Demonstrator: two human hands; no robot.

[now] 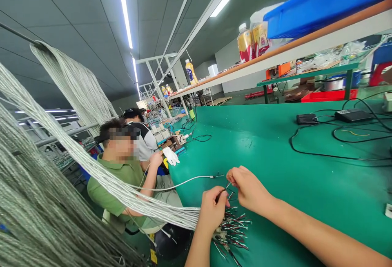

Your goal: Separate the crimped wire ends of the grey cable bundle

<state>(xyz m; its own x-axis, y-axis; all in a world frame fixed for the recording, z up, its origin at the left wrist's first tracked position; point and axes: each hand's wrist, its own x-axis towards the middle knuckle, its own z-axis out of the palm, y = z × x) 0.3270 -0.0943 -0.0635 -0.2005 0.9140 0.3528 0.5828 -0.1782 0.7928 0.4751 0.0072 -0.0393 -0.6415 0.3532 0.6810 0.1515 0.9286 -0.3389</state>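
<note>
A thick bundle of pale braided cables (171, 213) runs from the left onto the green table. Its stripped ends (234, 228) fan out in thin red, white and black wires just below my hands. My left hand (213, 206) is closed above those ends, thumb and index finger pinching a thin cable end. Close by on the right, my right hand (241, 183) is closed too, its fingertips pinched on the fine wires of that same end. One separate white cable (196, 178) lies beyond my left hand, with its bared tip near my right fingers.
Black cords and a black adapter (353, 115) lie on the green table (263, 136) at right. A person in a green shirt (118, 181) sits at left, beside a white glove (170, 156). More cables (45, 201) hang at left. An overhead shelf (306, 48) holds bottles and a blue bin (324, 5).
</note>
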